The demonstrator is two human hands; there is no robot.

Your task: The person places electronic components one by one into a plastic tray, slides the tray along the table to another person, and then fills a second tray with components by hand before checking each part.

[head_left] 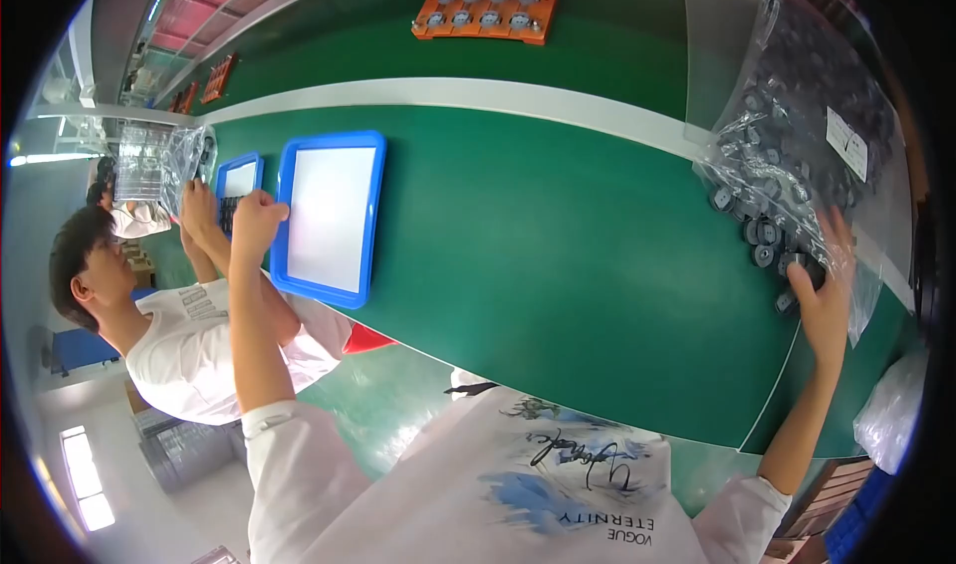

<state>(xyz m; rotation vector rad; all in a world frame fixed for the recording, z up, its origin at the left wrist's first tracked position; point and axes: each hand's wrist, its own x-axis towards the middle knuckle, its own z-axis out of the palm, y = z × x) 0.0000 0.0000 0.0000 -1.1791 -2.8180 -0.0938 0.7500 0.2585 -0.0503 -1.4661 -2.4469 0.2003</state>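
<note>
Dark round parts (763, 255) spill from the clear bag (797, 96) on the right side of the bench (558, 255). The right hand (825, 300) spreads its fingers over them, thumb apart; whether they grip any, I cannot tell. Best pinch loose ones clear of the film. The left hand (259, 227) curls at the edge of the blue tray (372, 216), anything inside hidden.

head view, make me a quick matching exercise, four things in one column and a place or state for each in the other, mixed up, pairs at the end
Column one
1. left hand
2. right hand
3. orange tray at the top centre
4. larger blue tray

Column two
A. white inside
B. at dark round parts on the right
C. at the left edge of a blue rim
D. holding grey parts in rows

Right pairs: 1-C, 2-B, 3-D, 4-A
</note>
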